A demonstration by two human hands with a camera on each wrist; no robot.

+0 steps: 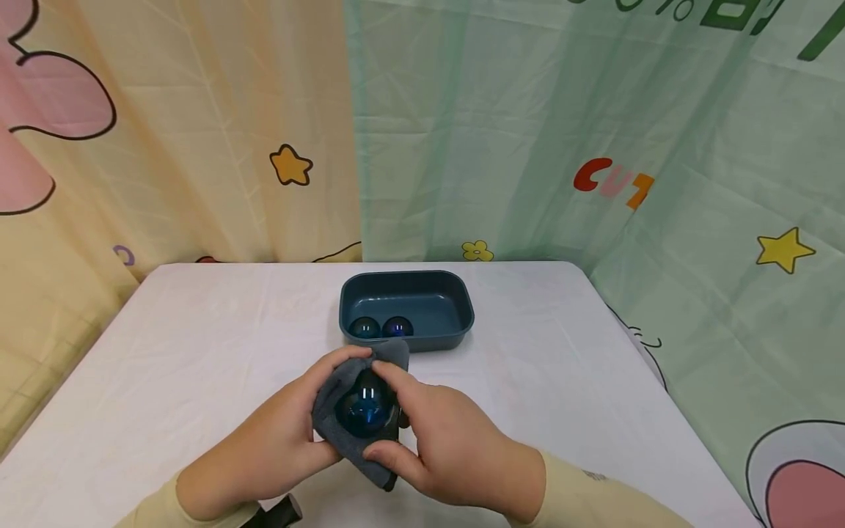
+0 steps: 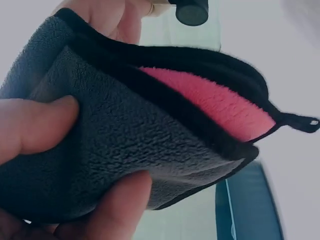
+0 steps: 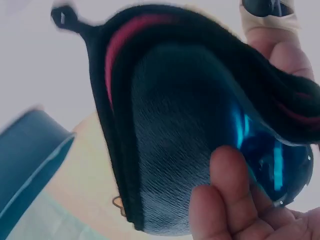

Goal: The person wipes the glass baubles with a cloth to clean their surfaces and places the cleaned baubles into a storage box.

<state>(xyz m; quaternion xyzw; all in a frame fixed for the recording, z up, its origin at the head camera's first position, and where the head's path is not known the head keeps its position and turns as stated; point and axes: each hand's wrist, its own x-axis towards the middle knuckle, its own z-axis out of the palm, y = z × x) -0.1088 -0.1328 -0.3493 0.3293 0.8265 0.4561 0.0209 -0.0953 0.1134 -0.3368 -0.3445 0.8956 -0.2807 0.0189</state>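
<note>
Near the front middle of the table, both hands hold a dark blue glossy ball (image 1: 365, 405) wrapped partly in a folded grey cloth (image 1: 328, 409). My left hand (image 1: 285, 433) grips the cloth from the left, thumb below and fingers at its upper edge. From the right, my right hand (image 1: 449, 433) holds the ball and cloth between thumb and fingers. In the left wrist view the grey cloth (image 2: 125, 115) shows a pink inner side and a black border with a small loop. The right wrist view shows the ball (image 3: 280, 165) bulging out beside the cloth.
Just beyond the hands stands a dark teal rectangular tray (image 1: 432, 342). Inside it, two dark glossy balls, a greenish one (image 1: 364, 328) and a bluish one (image 1: 398, 327), lie along the near wall. A white cloth covers the table (image 1: 218, 330); patterned curtains (image 1: 462, 132) hang behind it.
</note>
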